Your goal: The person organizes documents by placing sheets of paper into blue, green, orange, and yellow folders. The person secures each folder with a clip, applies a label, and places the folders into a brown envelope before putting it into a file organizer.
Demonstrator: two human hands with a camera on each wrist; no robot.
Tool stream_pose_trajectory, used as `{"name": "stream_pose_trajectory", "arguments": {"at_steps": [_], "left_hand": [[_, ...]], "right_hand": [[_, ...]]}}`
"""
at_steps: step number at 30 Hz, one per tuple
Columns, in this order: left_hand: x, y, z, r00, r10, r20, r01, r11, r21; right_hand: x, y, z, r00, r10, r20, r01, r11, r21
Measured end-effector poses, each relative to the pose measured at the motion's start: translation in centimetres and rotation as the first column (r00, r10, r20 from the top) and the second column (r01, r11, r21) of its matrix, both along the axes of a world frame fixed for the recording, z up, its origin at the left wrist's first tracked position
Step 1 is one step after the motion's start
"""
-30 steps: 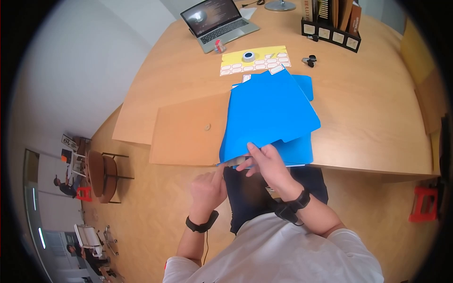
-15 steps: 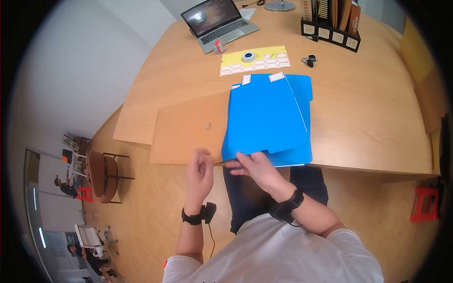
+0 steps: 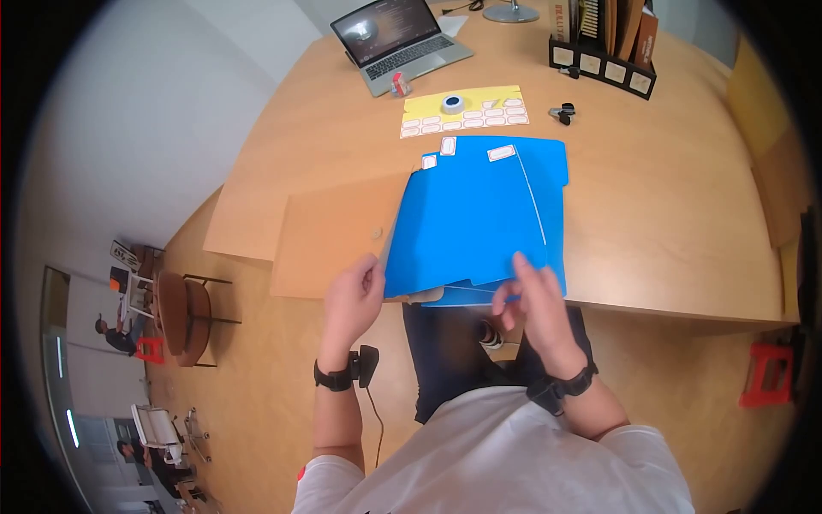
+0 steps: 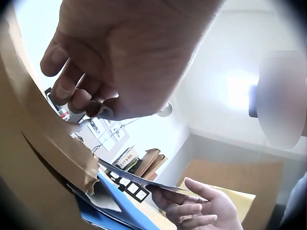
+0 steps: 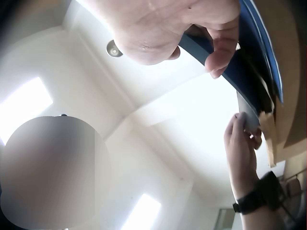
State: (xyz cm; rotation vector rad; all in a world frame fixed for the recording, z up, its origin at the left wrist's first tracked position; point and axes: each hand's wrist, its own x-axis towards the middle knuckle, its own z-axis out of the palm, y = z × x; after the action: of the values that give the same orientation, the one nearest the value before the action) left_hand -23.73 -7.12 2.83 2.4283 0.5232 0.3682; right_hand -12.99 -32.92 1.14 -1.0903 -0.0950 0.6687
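Observation:
In the head view a blue file folder (image 3: pixel 462 223) lies atop other blue folders, its left edge overlapping the mouth of a brown kraft envelope (image 3: pixel 325 231) with a button closure. My left hand (image 3: pixel 355 295) pinches the envelope's lip near its lower right corner; the left wrist view shows the ragged paper edge (image 4: pixel 86 167) beside those curled fingers. My right hand (image 3: pixel 539 308) holds the folder's near right edge, thumb above and fingers beneath, as the left wrist view shows. White labels with red borders, such as one label (image 3: pixel 501 153), are on the blue folders.
Beyond the folders lie a yellow label sheet (image 3: pixel 419 107) with a white roll (image 3: pixel 453 104) on it, and black clips (image 3: pixel 562 113). A laptop (image 3: pixel 402 43) and a black file rack (image 3: pixel 604 67) stand further back. The table's front edge runs just under the folders.
The top blue folder has slid left and nearer, over the envelope's mouth. My right hand has moved right along its near edge. My left hand has risen to the envelope's lip.

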Motion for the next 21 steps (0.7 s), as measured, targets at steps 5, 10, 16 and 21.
{"name": "stream_pose_trajectory", "arguments": {"at_steps": [5,10,16,21], "left_hand": [[0.2,-0.6,0.4,0.999,-0.028,0.015,0.028,0.999,0.021],[0.3,-0.8,0.8,0.998,-0.061,0.008,0.061,0.998,0.031],[0.3,-1.2,1.3,0.996,-0.070,-0.059,0.071,0.997,0.018],[0.4,-1.1,0.9,0.993,-0.095,-0.074,0.098,0.994,0.046]], "right_hand": [[1.5,-0.1,-2.0,0.999,0.026,0.044,-0.027,0.999,0.018],[-0.8,2.6,-1.1,0.976,0.215,-0.027,-0.213,0.976,0.041],[-1.8,5.7,-2.5,0.977,0.204,-0.066,-0.196,0.975,0.109],[-3.0,7.7,-3.2,0.973,0.215,-0.085,-0.203,0.971,0.123]]}}
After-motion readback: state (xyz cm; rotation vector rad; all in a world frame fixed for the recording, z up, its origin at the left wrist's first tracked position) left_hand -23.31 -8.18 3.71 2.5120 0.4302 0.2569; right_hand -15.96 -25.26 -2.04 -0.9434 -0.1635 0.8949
